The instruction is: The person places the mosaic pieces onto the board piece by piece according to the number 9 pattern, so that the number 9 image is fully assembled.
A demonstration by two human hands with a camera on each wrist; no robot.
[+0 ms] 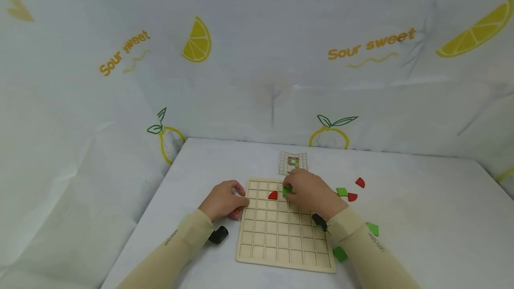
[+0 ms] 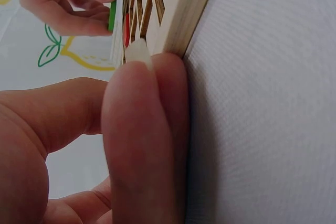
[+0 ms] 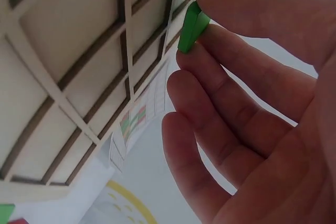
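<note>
The right hand [image 1: 311, 191] pinches a green piece [image 3: 194, 26] between thumb and fingertips, over the upper part of a wooden grid board [image 1: 271, 228]. Just left of it, a red quarter-round piece [image 1: 273, 195] lies in a square of the board. At the board's left edge is the left hand [image 1: 225, 200]; in the left wrist view its thumb and a finger [image 2: 137, 129] grip the board's rim [image 2: 184, 19]. Whether the green piece touches the board is unclear.
Behind the board lies a pattern card [image 1: 284, 164] with a coloured design. Right of the board are red pieces [image 1: 360, 183] and green pieces [image 1: 341, 191], one green piece [image 1: 340, 254] close to its right edge. A printed cloth [image 1: 249, 57] hangs behind the table.
</note>
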